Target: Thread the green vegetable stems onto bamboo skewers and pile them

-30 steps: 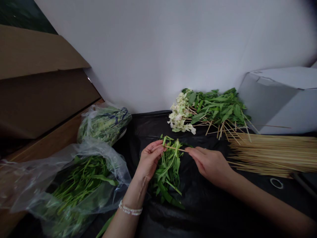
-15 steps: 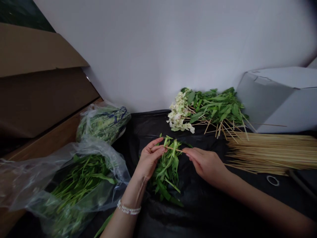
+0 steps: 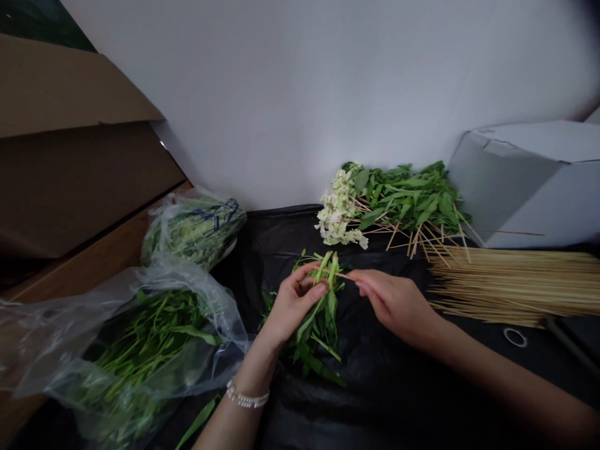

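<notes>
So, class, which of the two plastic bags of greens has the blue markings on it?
The farther bag shows blue markings near its top; the nearer bag shows none.

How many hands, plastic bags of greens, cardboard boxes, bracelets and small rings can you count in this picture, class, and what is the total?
Hands: 2
Plastic bags of greens: 2
Cardboard boxes: 2
Bracelets: 1
Small rings: 1
Total: 8

Left hand point(image 3: 295, 303) closed around a bunch of green stems point(image 3: 319, 325), right hand point(image 3: 398, 303) pinching a wooden skewer point(image 3: 342, 275) into them — black plastic sheet point(image 3: 398, 394) below, skewer pile point(image 3: 510, 287) to the right, bagged greens point(image 3: 140, 350) to the left
</notes>
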`<act>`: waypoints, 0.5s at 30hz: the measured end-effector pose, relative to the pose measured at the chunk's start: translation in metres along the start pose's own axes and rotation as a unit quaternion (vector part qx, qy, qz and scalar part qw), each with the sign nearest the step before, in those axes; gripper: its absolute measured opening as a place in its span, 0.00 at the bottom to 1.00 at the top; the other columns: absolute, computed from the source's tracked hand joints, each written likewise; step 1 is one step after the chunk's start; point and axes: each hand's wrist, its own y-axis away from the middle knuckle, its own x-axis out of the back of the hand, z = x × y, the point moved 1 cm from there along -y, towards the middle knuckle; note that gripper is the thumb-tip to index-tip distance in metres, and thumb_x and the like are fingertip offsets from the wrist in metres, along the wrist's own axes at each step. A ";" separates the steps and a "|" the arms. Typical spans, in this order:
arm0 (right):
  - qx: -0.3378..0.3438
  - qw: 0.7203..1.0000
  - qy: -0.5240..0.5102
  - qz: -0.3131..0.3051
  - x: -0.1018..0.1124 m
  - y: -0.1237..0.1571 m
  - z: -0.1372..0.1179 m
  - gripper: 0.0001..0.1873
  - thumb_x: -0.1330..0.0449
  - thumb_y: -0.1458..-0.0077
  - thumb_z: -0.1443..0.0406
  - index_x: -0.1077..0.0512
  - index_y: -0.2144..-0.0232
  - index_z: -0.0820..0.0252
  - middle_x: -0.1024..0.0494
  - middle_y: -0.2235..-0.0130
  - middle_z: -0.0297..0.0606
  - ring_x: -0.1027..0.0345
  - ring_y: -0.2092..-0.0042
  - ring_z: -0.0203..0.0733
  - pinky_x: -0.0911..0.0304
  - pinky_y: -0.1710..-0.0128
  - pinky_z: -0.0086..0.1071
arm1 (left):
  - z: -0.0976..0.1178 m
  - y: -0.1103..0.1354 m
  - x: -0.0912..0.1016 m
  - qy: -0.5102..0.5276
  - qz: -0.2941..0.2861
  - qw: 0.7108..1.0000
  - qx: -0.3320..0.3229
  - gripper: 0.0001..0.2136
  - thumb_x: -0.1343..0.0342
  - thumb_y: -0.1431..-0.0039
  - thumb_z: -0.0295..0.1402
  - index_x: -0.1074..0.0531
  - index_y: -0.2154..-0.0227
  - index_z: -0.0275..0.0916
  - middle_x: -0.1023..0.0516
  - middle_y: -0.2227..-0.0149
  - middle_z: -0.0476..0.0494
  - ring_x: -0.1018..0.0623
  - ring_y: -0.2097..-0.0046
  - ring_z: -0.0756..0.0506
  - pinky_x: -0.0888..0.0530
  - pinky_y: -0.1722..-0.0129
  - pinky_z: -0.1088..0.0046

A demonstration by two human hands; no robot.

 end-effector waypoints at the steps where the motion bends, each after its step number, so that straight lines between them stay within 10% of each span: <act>1: -0.009 1.000 0.001 0.019 0.005 -0.001 0.002 0.16 0.54 0.37 0.69 0.29 0.54 0.59 0.21 0.65 0.37 0.26 0.66 0.38 0.33 0.64 0.32 | 0.000 0.001 -0.001 -0.017 -0.017 1.000 0.007 0.23 0.29 0.55 0.35 0.22 0.54 0.37 0.17 0.67 0.43 0.21 0.65 0.47 0.28 0.62 0.74; 10: -0.085 0.951 -0.054 0.291 0.046 -0.011 0.016 0.07 0.53 0.34 0.65 0.36 0.61 0.55 0.26 0.68 0.36 0.30 0.70 0.39 0.33 0.68 0.36 | -0.001 -0.005 0.011 -0.164 0.051 0.984 -0.053 0.12 0.36 0.47 0.41 0.18 0.66 0.37 0.19 0.74 0.44 0.26 0.72 0.48 0.31 0.70 0.75; 15: -0.107 0.933 -0.107 0.328 0.045 -0.011 0.019 0.07 0.52 0.34 0.61 0.36 0.61 0.53 0.24 0.67 0.38 0.29 0.68 0.43 0.33 0.66 0.41 | -0.022 -0.009 0.009 -0.252 0.080 0.960 -0.096 0.05 0.33 0.52 0.33 0.17 0.71 0.40 0.21 0.75 0.45 0.30 0.74 0.48 0.36 0.73 0.75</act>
